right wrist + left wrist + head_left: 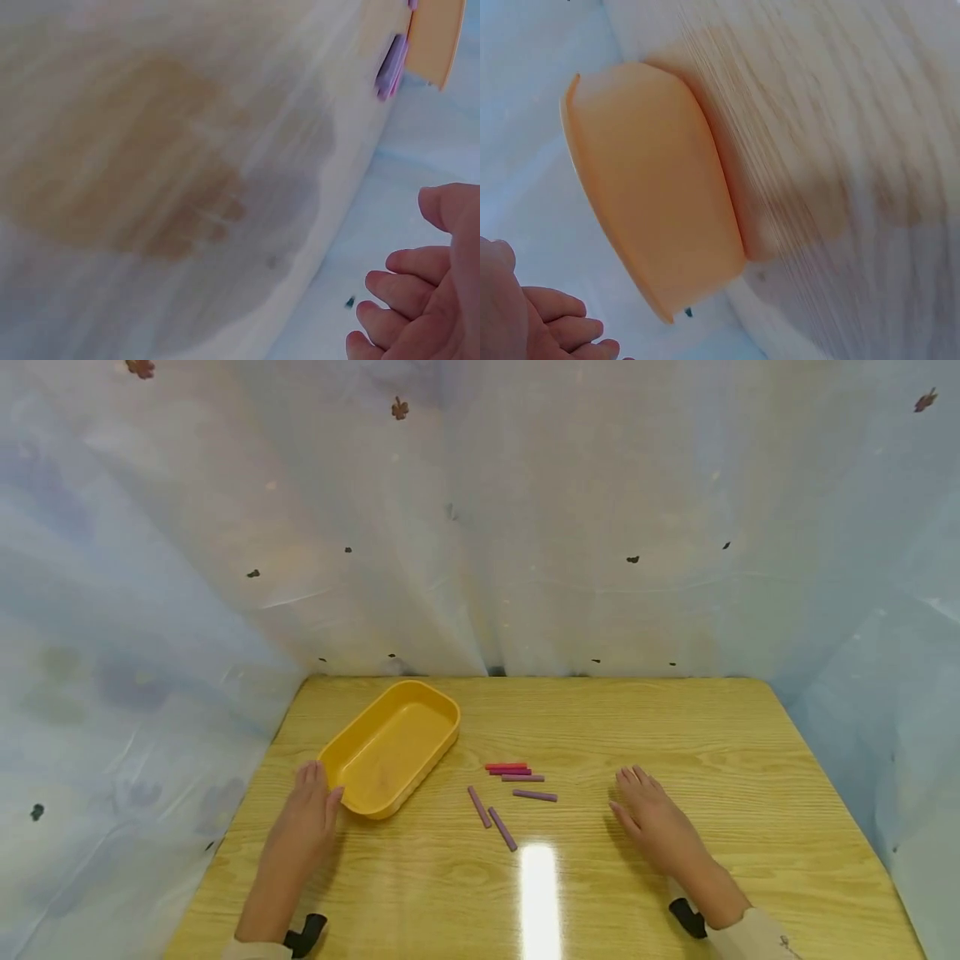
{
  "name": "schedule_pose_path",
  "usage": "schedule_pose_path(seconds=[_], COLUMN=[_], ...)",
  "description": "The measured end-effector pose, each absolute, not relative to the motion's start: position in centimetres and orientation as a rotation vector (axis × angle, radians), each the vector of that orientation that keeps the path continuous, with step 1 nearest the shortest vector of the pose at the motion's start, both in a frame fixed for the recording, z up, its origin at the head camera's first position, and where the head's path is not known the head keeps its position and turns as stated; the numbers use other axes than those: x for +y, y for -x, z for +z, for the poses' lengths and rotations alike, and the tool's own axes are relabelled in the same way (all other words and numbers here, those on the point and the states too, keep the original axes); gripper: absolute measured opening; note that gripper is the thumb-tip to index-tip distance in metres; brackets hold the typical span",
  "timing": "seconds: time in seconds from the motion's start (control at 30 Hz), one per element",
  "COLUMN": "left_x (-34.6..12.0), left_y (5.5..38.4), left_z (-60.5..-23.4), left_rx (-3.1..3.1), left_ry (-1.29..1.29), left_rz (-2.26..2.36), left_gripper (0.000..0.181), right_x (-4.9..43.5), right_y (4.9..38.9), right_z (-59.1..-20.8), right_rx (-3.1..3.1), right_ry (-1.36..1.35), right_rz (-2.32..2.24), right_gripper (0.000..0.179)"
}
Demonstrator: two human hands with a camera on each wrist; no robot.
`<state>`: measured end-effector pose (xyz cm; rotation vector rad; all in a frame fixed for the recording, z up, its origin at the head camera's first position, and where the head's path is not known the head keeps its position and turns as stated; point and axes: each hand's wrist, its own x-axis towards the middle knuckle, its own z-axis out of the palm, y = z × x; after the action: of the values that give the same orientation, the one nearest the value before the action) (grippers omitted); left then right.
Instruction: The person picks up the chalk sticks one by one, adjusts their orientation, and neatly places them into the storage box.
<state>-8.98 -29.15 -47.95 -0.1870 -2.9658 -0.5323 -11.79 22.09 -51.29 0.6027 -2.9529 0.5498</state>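
Pale sleeves [752, 935] reach in at the bottom edge, with a black piece [306, 935] near each wrist. Slanted on the left part of the counter [600, 718] stands a yellow tray [393, 756]; at its near left corner is the left hand [302, 817], fingers extended and thumb apart, though I cannot tell if it really touches. Just right of the tray lie six thin sticks [523, 778]. The right hand [660, 827] is relaxed, fingers slightly spread, holding nothing, well apart from the sticks.

In my judgement, a push on the corner could turn the tray, because the counter looks smooth, and its side could then knock the nearest sticks. If these are round, a careless brush could also roll them.

The tray seems plastic, with rounded corners; the sticks are straight, in red, magenta and purple. Wood grain covers the counter, and behind it hangs a creased, thin sheet [525, 485] with small dark marks
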Motion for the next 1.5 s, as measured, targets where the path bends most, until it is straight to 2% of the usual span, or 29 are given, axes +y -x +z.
schedule_pose_path(seconds=[1.0, 1.33, 1.5], left_x=[-27.8, -27.8, -27.7], left_y=[13.4, 13.9, 14.1], left_z=[-49.2, -50.6, -51.0], left_rx=[-2.936, -2.904, -2.839], left_ry=[-0.060, -0.080, -0.051], left_rz=[-0.425, -0.392, -0.368], left_gripper=[0.064, 0.062, 0.053], right_x=[4.9, 1.4, 0.4], right_y=[18.7, 20.5, 20.6], right_z=[-48.4, -48.7, -48.9], right_rx=[-2.813, -2.736, -2.753], right_ry=[-1.240, -1.344, -1.352], right_rz=[0.316, 0.226, 0.192], right_gripper=[0.050, 0.054, 0.057])
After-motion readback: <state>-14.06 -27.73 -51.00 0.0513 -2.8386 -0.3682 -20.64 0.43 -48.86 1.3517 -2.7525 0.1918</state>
